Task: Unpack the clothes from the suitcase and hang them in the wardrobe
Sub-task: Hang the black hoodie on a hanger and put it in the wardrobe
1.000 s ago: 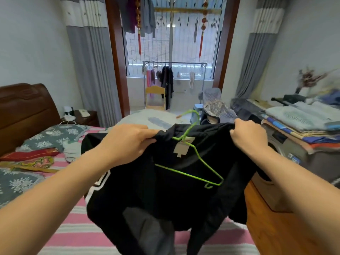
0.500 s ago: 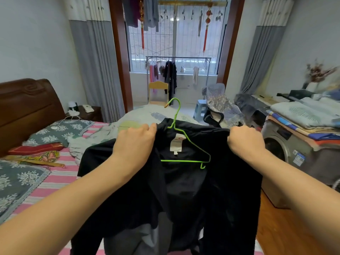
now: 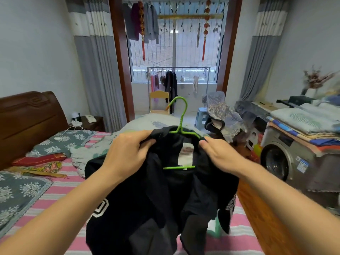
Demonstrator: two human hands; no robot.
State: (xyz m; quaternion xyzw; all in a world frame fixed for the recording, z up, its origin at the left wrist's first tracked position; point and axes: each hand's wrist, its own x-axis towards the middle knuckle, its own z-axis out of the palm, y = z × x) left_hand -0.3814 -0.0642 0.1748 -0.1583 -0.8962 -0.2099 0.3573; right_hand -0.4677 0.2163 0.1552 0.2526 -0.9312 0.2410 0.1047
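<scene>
A black garment [image 3: 165, 196] with white lettering on its sleeves hangs in front of me on a green wire hanger [image 3: 181, 116], whose hook stands up above the collar. My left hand [image 3: 127, 153] grips the left shoulder of the garment near the collar. My right hand [image 3: 219, 155] holds the right shoulder, with its fingertips at the hanger's arm. A white label shows inside the neck. No suitcase or wardrobe is in view.
A bed [image 3: 60, 190] with a pink striped sheet and pillows lies below and to the left. A washing machine [image 3: 281, 161] stacked with folded bedding stands on the right. A clothes rack [image 3: 178, 78] with hanging clothes stands by the far window.
The hanger has gone into the garment and now stands upright with its hook raised. Both hands have moved closer together, up to the collar.
</scene>
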